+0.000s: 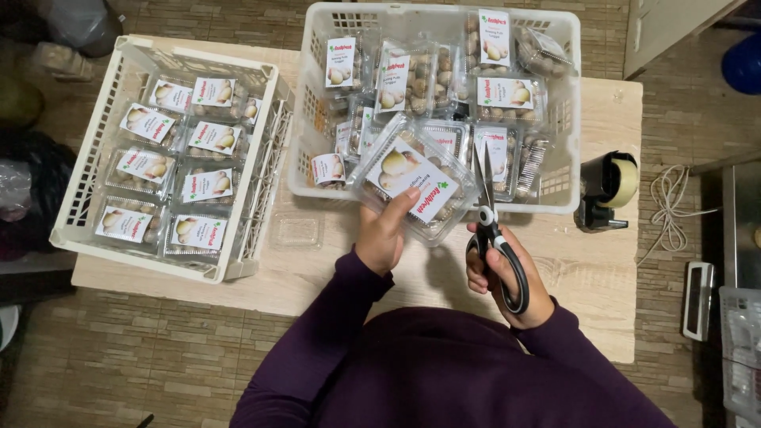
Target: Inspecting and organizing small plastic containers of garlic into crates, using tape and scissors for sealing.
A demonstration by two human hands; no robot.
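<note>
My left hand (383,236) holds a clear plastic clamshell box (414,179) of small round pale produce with a white picture label on its lid. The box is tilted above the table's middle, in front of the near wall of a white crate. My right hand (507,277) grips black-handled scissors (490,214). Their blades are together and point away from me, alongside the box's right edge.
A white crate (564,111) at the back holds several labelled boxes, loosely piled. A cream crate (95,135) at left holds several more in neat rows. A small empty clear tray (296,231) lies between them. A black tape dispenser (606,190) stands at right on the wooden table (602,269).
</note>
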